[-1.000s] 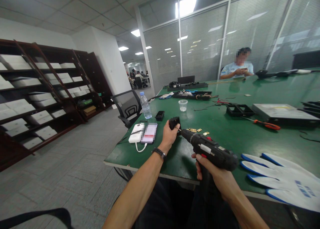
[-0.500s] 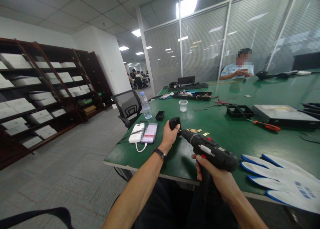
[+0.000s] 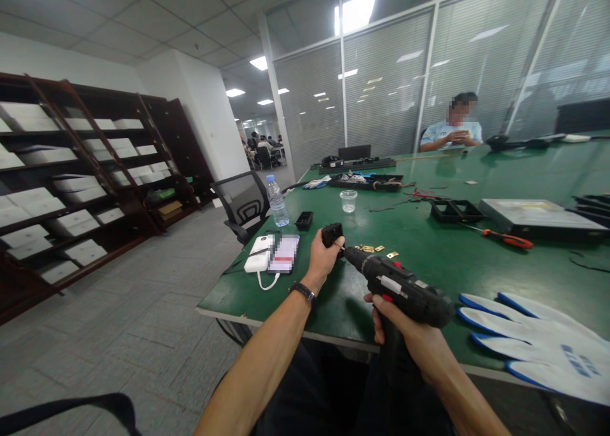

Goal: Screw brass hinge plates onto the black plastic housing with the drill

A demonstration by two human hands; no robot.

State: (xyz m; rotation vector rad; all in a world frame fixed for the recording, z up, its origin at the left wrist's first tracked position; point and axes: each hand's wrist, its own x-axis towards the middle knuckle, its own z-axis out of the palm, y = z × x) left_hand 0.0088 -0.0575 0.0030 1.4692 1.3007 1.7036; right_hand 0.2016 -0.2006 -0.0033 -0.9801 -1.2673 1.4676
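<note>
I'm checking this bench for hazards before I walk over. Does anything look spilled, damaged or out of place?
No spill or damage stands out. A bit untidy: small brass-coloured plates lie loose and scattered beyond the power drill, and the glove hangs partly over the table edge.

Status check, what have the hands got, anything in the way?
Left hand gripping black part. Right hand on power drill, bit at the part. Brass plates close by, nothing visibly blocking the drill.
</note>
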